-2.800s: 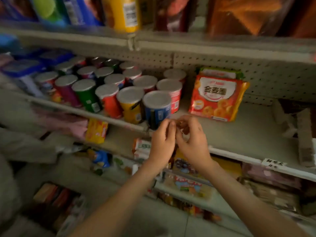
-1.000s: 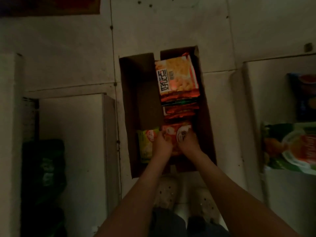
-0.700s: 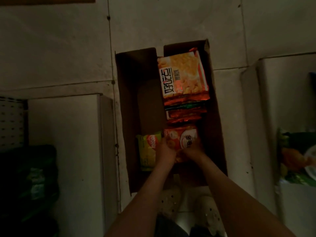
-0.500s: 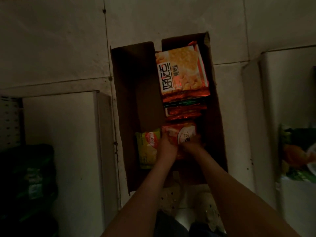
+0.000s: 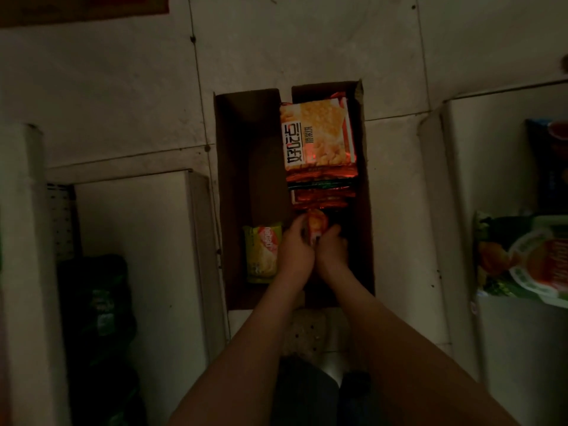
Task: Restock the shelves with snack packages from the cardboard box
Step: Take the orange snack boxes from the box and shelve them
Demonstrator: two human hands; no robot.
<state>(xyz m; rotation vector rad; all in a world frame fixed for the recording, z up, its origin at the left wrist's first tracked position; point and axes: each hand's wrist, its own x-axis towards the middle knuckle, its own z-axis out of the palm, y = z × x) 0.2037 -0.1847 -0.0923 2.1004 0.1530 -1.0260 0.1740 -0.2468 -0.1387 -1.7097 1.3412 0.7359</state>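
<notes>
Cardboard box (image 5: pixel 239 167) stands open-topped on the pale tiled floor (image 5: pixel 123 87), and both hands reach into its near end.

1. Far left of the left hand (image 5: pixel 296 250): a white shelf unit (image 5: pixel 138 241) with dark green packs (image 5: pixel 95 302) on its lower level. The light is too dim to read their print.
2. Just left of the left hand: a yellow-green snack package (image 5: pixel 262 253) lies flat on the box bottom, touching or nearly touching the hand's outer edge. The left half of the box beyond it shows bare cardboard.
3. Left hand: fingers curled round the left side of an orange-red snack package (image 5: pixel 315 226), which stands on edge between the two hands inside the box.
4. Right hand (image 5: pixel 333 250): fingers curled round the right side of the same package. The two hands sit close together, with only the package between them.
5. Beyond the fingertips of both hands: a row of orange and red packages (image 5: pixel 316 136) fills the right half of the box. The foremost face shows yellow crackers and dark lettering, and one green edge shows among the pack edges behind it.
6. Below the wrists: a light perforated shoe (image 5: pixel 305 336) at the near end of the box.
7. Far right of the right hand: a second white shelf unit (image 5: pixel 491 179) carrying a green-and-orange bag (image 5: pixel 528 265), with a blue pack (image 5: pixel 547 161) beyond it.
</notes>
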